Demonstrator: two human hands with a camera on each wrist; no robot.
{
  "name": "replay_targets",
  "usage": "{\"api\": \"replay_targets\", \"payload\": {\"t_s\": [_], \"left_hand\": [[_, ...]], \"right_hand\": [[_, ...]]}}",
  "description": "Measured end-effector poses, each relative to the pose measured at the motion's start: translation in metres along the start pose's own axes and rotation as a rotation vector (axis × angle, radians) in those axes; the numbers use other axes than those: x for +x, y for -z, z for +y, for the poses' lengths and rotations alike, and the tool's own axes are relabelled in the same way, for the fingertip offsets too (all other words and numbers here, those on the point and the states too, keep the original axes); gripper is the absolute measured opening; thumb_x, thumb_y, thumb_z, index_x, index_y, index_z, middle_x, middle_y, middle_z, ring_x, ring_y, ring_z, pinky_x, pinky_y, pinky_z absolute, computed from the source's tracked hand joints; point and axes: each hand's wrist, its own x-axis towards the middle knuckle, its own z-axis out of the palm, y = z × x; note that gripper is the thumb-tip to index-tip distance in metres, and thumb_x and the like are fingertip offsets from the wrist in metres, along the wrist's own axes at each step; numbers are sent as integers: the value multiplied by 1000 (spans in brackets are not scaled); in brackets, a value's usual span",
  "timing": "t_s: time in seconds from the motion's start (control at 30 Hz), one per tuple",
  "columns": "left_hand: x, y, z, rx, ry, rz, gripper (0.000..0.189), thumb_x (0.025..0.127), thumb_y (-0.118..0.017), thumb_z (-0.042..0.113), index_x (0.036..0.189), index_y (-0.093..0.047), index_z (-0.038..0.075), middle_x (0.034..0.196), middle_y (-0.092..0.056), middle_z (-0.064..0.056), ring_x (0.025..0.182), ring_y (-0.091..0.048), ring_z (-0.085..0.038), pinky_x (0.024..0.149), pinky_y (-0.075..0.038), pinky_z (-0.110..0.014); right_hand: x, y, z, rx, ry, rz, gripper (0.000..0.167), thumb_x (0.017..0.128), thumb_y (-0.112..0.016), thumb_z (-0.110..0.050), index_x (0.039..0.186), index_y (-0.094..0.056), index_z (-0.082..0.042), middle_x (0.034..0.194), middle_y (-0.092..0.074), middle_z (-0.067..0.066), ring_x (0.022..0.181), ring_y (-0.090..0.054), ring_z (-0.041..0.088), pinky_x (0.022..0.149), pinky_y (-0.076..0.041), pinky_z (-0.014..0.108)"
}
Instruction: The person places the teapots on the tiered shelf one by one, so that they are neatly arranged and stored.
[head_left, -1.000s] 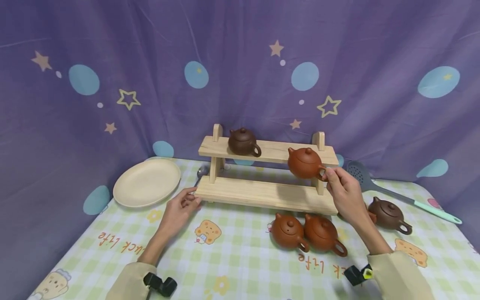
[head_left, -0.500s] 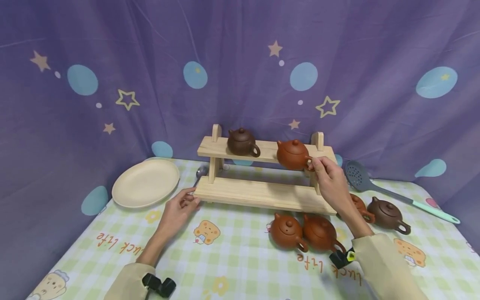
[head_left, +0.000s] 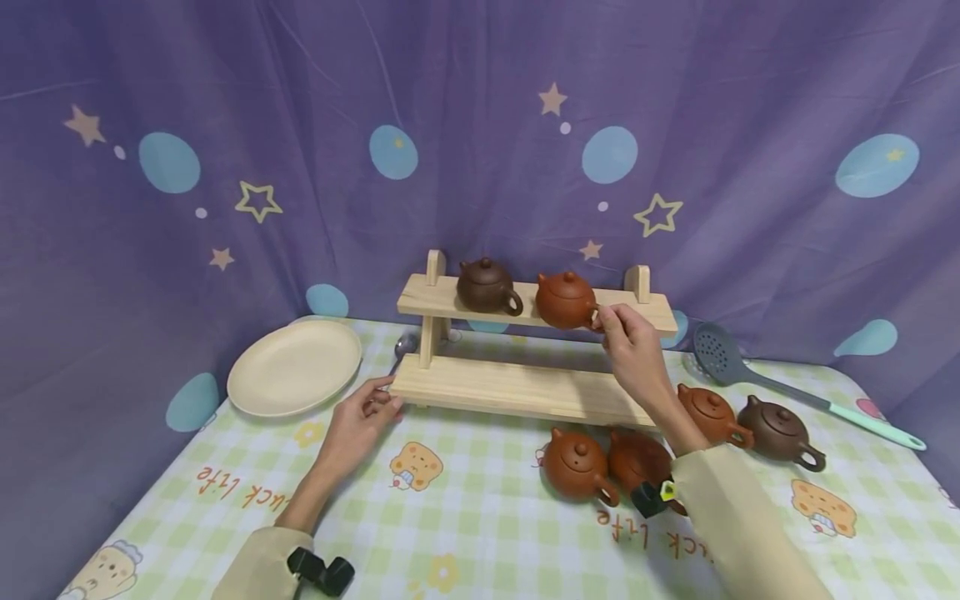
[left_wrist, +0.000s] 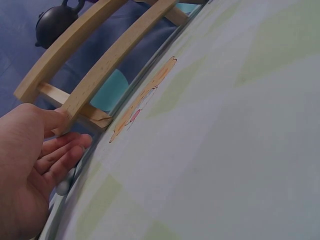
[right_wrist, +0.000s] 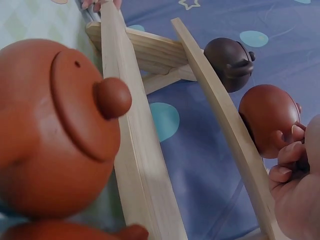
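Observation:
My right hand [head_left: 636, 346] pinches the handle of a reddish-brown teapot [head_left: 566, 300] at the upper tier of a two-tier wooden rack [head_left: 517, 387]. In the right wrist view this teapot [right_wrist: 270, 117] is at the upper board's edge; whether its base fully rests there I cannot tell. To its left on the same tier sits a dark brown teapot [head_left: 485, 286]. My left hand [head_left: 363, 419] holds the left end of the lower board, thumb above and fingers below, as the left wrist view shows.
Two reddish teapots [head_left: 576, 467] stand before the rack, one partly behind the right wrist camera. Right of them are another reddish teapot [head_left: 712, 415] and a dark teapot [head_left: 776, 429]. A slotted turner [head_left: 750, 375] lies behind. A cream plate [head_left: 294, 368] and a metal spoon [head_left: 406, 342] lie left.
My right hand has carried the reddish teapot leftward and slightly up along the upper tier, closer to the dark teapot. My left hand has stayed at the lower board's end.

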Motion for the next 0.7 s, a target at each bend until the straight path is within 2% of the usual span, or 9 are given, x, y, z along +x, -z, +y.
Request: {"api": "replay_targets", "payload": {"t_s": [0.27,0.6,0.7], "left_hand": [[-1,1,2,-5,10,2,44,103,-68,21,143,-58,3,104,-70,-12,87,-72,-23,75,-53,-24],[0,0,2,-11,7,7,44,103,-69,18,143,-57,2,103,-71,-12,86,-73,-22,75,-55,-24],[-1,0,2,-10,8,8,44,103,-69,18,143,-58,3,103,-71,-12,86,-73,-22,75,-54,-24]], "right_hand": [[7,-12,-5,-19,-28,3,32,112,-50,-19,99,-66,6,82,-59,4,68,-51,12,61,-42,21],[12,-18,-1,-88,-35,26,36,111,-51,-29,97,-68,-1,90,-68,17,67,-55,10,61,-43,21],[13,-19,-1,-104,-30,29,35,111,-52,-29,97,-69,-1,88,-66,18,64,-54,10,59,-41,22]]}}
